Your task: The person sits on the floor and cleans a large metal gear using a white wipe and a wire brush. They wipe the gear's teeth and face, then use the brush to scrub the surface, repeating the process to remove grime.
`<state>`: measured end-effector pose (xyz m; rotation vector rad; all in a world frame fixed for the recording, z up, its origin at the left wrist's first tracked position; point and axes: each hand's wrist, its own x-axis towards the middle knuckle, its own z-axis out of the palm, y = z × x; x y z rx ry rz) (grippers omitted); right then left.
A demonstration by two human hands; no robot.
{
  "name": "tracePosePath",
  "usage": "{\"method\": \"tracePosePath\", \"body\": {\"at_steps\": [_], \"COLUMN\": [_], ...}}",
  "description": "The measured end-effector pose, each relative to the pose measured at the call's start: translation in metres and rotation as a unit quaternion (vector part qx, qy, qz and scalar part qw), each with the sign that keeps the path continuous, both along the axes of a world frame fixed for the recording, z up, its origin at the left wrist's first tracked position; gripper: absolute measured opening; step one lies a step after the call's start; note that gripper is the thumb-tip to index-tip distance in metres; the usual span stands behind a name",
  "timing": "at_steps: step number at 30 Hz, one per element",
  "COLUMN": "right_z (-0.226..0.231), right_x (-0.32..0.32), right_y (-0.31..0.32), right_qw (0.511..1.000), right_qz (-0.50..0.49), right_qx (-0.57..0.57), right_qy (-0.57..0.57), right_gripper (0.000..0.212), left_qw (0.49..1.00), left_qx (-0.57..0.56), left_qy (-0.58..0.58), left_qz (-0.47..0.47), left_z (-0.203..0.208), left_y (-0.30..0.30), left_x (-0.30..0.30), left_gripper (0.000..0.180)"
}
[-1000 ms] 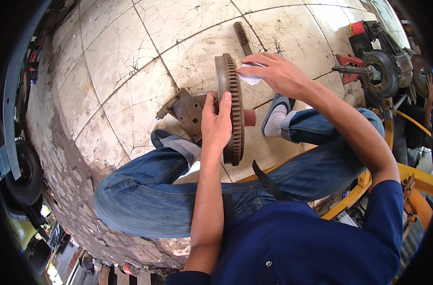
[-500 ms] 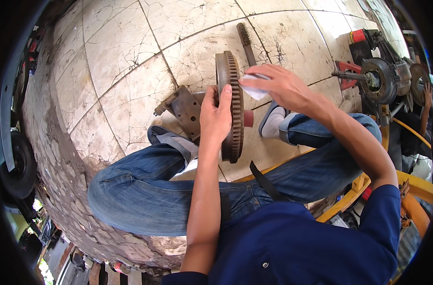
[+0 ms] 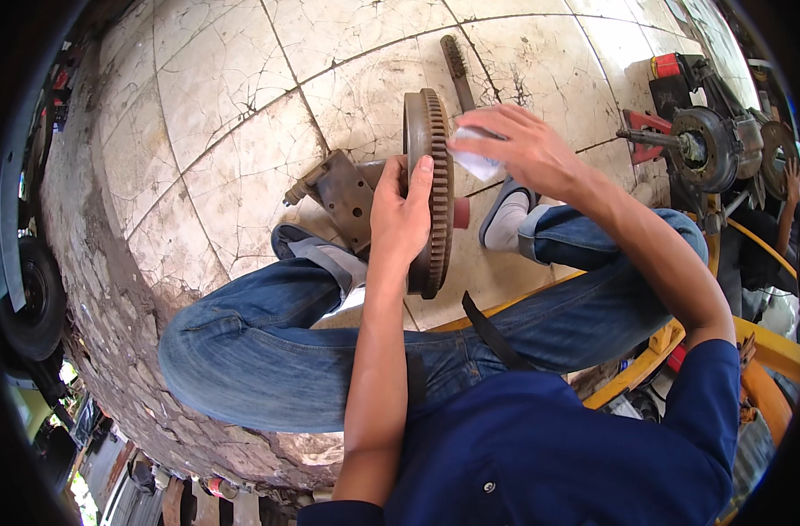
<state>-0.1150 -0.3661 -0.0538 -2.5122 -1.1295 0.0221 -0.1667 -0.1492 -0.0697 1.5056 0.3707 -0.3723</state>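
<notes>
A toothed flywheel (image 3: pixel 437 193) stands on edge between my legs, its gear teeth facing right. My left hand (image 3: pixel 403 206) is wrapped round its left side, with the thumb lying over the rim toward the teeth. Just right of the teeth, my right hand (image 3: pixel 527 149) pinches a folded white sheet (image 3: pixel 479 158); whether it is paper or cloth I cannot tell. Behind the flywheel's left side lies a brown metal bracket (image 3: pixel 334 197) with round holes. A reddish cylindrical piece (image 3: pixel 461 213) shows past its right side, the rest hidden.
A wire brush (image 3: pixel 457 70) lies on the cracked tile floor (image 3: pixel 365 96) beyond the flywheel. At the right are a hub assembly (image 3: pixel 702 149), a red stand (image 3: pixel 643 136) and another person's hand (image 3: pixel 792 175). A yellow frame (image 3: pixel 632 377) runs beside my right leg; a tyre (image 3: pixel 33 298) stands far left.
My right hand has shifted slightly right with the white sheet, a little away from the teeth. The flywheel and my left hand have moved only marginally.
</notes>
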Motion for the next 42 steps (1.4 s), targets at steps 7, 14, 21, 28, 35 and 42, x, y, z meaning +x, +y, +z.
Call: {"method": "tracePosePath", "body": {"at_steps": [7,14,21,28,35,42], "right_z": [0.003,0.001,0.001,0.003,0.005,0.010], "right_x": [-0.007,-0.006,0.000,0.004,-0.006,-0.013], "right_y": [0.000,0.003,0.006,0.005,0.006,0.009], "right_qw": [1.000,1.000,0.998,0.999,0.999,0.999], "right_qz": [0.026,0.000,-0.040,-0.051,-0.050,-0.041], "right_qx": [0.002,-0.006,0.024,0.012,0.009,0.005], "right_qy": [0.004,0.018,0.029,0.016,0.014,0.014], "right_gripper": [0.062,0.060,0.059,0.058,0.057,0.055], "left_qw": [1.000,1.000,1.000,0.999,1.000,0.999], "left_qx": [-0.026,-0.026,-0.011,-0.039,-0.002,0.002], "left_qy": [-0.007,0.005,-0.004,0.016,0.010,-0.047], "left_qz": [-0.005,-0.006,-0.016,-0.001,-0.023,0.011], "left_z": [-0.007,-0.007,-0.007,0.002,0.003,-0.013], "left_y": [0.001,0.003,0.003,-0.001,0.001,-0.002], "left_x": [-0.001,-0.001,0.001,0.000,0.000,-0.004], "left_gripper": [0.041,0.042,0.044,0.038,0.042,0.037]}}
